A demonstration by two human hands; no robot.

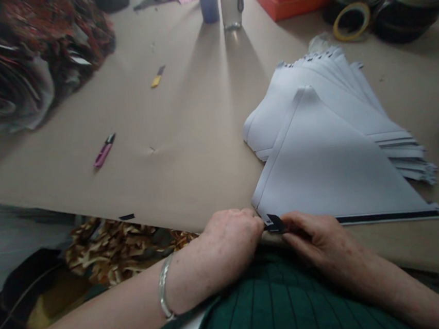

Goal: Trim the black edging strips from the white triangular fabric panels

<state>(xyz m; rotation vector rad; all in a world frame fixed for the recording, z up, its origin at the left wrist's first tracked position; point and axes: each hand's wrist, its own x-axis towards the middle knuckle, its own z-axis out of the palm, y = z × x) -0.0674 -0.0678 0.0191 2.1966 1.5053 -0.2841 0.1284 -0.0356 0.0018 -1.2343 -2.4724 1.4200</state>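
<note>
At the near edge of the surface (pixel 197 177), my left hand (pixel 228 238) is clenched, contents hidden; my right hand (pixel 317 235) pinches a black strip (pixel 275 224). A slipping pinch could skew it; a tug could drag the overlying white panel (pixel 320 160) off the pile (pixel 269 113).

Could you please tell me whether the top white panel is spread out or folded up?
Spread out: the top white panel shows one broad, smooth face, from narrow top to long, black-edged bottom. Any fold underneath cannot be told.
</note>
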